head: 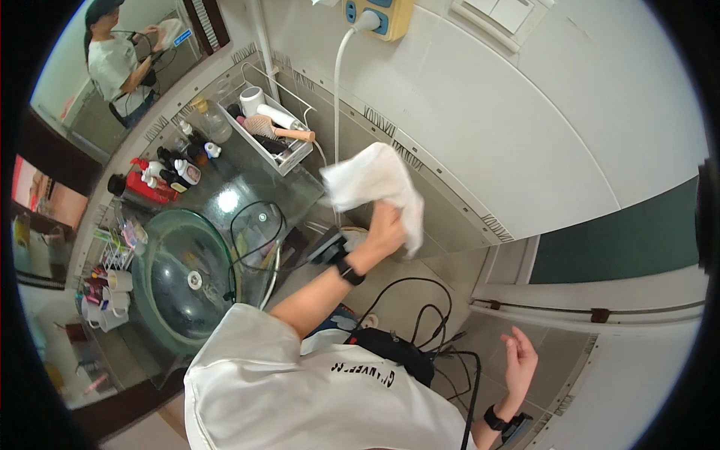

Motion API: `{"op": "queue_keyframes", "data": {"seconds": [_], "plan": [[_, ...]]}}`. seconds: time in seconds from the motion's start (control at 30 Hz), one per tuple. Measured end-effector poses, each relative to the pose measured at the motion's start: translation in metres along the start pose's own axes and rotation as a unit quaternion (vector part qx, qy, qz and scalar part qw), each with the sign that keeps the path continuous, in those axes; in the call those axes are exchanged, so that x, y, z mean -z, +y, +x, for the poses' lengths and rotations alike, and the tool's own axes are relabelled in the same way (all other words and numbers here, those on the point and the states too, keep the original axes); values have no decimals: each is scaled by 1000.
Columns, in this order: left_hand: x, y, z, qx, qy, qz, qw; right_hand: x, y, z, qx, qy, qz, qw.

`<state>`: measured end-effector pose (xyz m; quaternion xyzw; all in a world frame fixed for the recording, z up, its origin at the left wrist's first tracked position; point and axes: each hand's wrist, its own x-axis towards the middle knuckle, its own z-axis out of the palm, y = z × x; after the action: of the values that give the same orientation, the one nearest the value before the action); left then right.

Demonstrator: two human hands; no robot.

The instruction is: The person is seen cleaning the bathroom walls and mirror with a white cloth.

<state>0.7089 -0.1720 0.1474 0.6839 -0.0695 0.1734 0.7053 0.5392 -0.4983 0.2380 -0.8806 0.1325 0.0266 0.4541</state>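
My left hand [385, 232] grips a white cloth [374, 171], which hangs over and around the fist in front of the tiled wall. Part of the cloth is blurred, and its folds partly cover the fingers. A black band [350, 272] circles the left wrist, with a dark device [329, 247] strapped beside it. Off to the right, my right hand [520, 360] is raised near the door frame, holding nothing, its fingers loosely bent and the thumb apart. Another black band [496, 418] sits on the right wrist.
Left of me, a glass basin [185, 292] stands on a glass counter [270, 191] with several bottles [149, 185]. A white wire-hung caddy [295, 159] holds a hairbrush [281, 128]. A white cord [337, 84] drops from a plugged-in socket adapter [394, 19]. Black cables [450, 304] loop by my waist.
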Motion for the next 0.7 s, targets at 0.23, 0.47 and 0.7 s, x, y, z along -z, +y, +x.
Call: {"op": "queue_keyframes", "data": {"seconds": [0.23, 0.47, 0.7], "plan": [[-30, -63, 148, -91, 237, 303, 919, 27, 62, -14, -43, 1, 30, 999], [42, -92, 199, -127, 449, 129, 875, 24, 65, 4, -92, -16, 3, 996], [72, -163, 185, 170, 507, -76, 841, 18, 62, 19, -92, -37, 8, 995]]}}
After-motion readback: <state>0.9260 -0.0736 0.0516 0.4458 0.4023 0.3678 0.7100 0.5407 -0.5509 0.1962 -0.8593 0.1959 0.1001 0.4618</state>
